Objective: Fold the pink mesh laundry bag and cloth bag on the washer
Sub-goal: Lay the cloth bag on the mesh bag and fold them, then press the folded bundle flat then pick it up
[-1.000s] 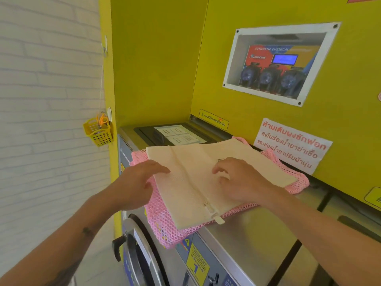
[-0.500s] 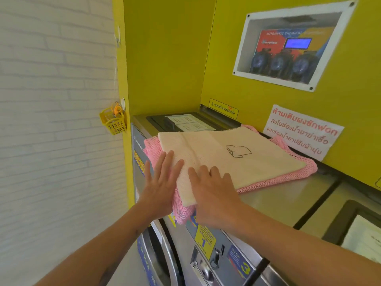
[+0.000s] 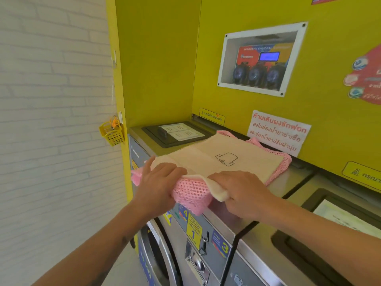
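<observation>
Setting: coin laundry, self-service. Evidence: stainless-steel front-loading washer (image 3: 216, 219) at near centre, its front panel carrying yellow and blue numbered step stickers (image 3: 193, 234) and a metal key lock (image 3: 196, 263). Second steel machine (image 3: 309, 244) adjoining on the right. Far yellow wall holds a white-framed recess with three dark chemical dosing pumps (image 3: 257, 74) and a white printed notice in red Thai script (image 3: 277, 133). Small yellow plastic basket (image 3: 112, 134) hangs at left.

Cloth bag (image 3: 222, 159) hides most of the pink mesh bag (image 3: 191, 193)

Steel washer (image 3: 231, 215) top, pink mesh laundry bag (image 3: 192, 190) directly on it (front edge overhanging)
</observation>
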A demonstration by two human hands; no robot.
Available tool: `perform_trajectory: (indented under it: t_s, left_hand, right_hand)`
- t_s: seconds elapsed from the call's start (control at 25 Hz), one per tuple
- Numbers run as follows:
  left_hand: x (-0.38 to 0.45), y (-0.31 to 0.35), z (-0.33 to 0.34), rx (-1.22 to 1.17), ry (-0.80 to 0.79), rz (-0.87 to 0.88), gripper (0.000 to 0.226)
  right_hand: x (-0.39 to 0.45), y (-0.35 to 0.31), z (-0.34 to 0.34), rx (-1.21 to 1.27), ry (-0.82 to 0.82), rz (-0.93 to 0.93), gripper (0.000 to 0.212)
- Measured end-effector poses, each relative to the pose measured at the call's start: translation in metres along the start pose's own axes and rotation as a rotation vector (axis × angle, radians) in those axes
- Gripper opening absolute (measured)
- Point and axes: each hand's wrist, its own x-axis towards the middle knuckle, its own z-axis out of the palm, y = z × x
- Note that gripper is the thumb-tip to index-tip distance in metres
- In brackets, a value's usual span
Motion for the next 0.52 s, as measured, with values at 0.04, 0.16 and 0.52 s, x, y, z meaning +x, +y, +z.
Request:
perform_trajectory:
  t_s: [0.04, 0.16, 0.52]
  left_hand:
    - [0.001, 0.017, -0.006, -0.026, 0.004, 0.023, 0.050]
    - [0.012, 0.066, -0.024, -0.055, -0.020, 0.072, 0.046]
    - [0.137, 0.117, -0.071, 0.045, -0.282, 0.138, 0.061]
  right_hand:
    - [-0.015, 0.013, -0.009, 0.124, -0.014, 0.022, 0.042]
    - [-0.053, 0.052, -0.028, 0.432, 0.030, 0.112, 0.021]
    - [-0.086, 0.097, -0.079, 0.740, 0.178, 0.364, 0.028]
